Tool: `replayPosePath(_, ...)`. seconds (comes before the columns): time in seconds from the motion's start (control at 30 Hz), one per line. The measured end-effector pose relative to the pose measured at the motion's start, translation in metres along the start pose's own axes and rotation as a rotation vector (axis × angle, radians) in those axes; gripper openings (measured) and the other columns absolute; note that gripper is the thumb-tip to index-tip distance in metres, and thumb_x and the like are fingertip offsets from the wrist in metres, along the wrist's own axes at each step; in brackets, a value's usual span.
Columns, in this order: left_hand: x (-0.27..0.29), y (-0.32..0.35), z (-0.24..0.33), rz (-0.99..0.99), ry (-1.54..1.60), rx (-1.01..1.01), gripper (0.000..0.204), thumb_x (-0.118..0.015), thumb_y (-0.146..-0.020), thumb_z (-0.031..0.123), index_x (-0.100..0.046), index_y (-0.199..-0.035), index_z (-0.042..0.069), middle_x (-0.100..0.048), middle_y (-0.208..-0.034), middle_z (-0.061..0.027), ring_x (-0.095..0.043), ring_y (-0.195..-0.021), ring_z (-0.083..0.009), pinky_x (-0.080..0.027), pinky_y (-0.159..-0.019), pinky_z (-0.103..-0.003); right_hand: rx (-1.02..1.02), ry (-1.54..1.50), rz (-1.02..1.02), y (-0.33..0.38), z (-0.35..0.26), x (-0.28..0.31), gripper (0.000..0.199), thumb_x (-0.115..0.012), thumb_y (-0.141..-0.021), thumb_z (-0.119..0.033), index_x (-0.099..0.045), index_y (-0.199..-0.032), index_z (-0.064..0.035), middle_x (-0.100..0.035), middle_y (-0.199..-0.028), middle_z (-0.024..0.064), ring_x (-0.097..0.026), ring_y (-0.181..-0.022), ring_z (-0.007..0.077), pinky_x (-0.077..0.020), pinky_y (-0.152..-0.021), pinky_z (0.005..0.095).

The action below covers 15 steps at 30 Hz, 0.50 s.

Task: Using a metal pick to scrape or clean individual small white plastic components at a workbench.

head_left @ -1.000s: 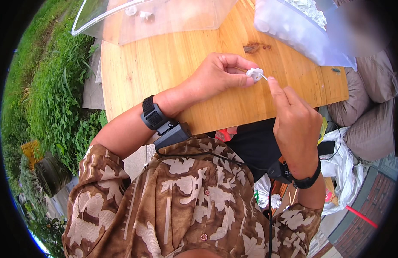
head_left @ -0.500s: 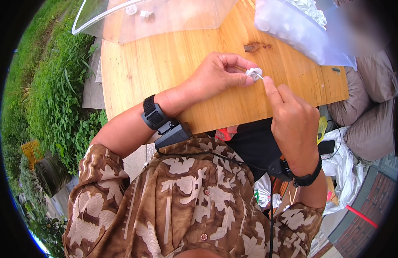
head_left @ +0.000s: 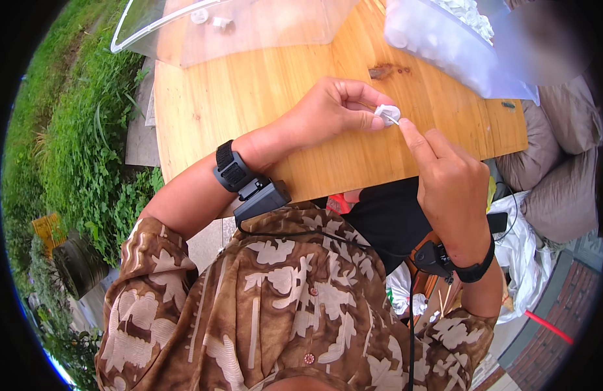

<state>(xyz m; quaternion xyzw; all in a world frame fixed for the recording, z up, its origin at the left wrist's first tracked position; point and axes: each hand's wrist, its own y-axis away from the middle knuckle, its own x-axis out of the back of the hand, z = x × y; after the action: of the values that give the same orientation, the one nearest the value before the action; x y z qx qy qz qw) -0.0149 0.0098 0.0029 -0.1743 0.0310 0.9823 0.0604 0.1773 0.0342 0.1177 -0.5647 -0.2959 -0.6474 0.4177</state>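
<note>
Left hand (head_left: 327,114) pinches a small white part (head_left: 387,113) above the wooden table (head_left: 262,98). Right hand (head_left: 448,182), closed on a thin white stick (head_left: 393,120), meets the part at its 5 o'clock. Judged step: seating the stick; next calls for steady alignment. Clear tray (head_left: 249,29) at 10 o'clock, bag (head_left: 445,45) of white pieces at 1 o'clock.

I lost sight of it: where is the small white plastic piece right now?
In the head view, the small white plastic piece is pinched in the left hand above the wooden table, with the right hand touching it.
</note>
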Motion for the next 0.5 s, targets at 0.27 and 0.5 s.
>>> replayPosePath(0.27,0.002,-0.001,-0.003,-0.001,0.320,0.069,0.029,-0.067,-0.087,0.005,-0.059,-0.115,-0.002,-0.067,-0.106,-0.0103,-0.066,-0.097,-0.0167,-0.053,-0.089,-0.030,-0.274,-0.457,0.192,0.013,0.006,-0.016,0.043,-0.053,-0.079,0.007,-0.063,-0.118,-0.0072,-0.058,-0.077,0.0141,-0.061,-0.067,0.0279,-0.0479,-0.060,0.0383)
replayPosePath(0.5,0.000,0.001,-0.002,0.005,0.353,0.076,0.031,-0.066,-0.087,0.004,-0.057,-0.117,-0.001,-0.066,-0.109,-0.0115,-0.065,-0.100,-0.0181,-0.053,-0.091,-0.032,-0.393,-0.668,0.229,0.019,-0.010,-0.034,0.041,-0.051,-0.083,0.008,-0.062,-0.120,-0.0051,-0.057,-0.072,0.0128,-0.059,-0.064,0.0252,-0.0474,-0.060,0.0339)
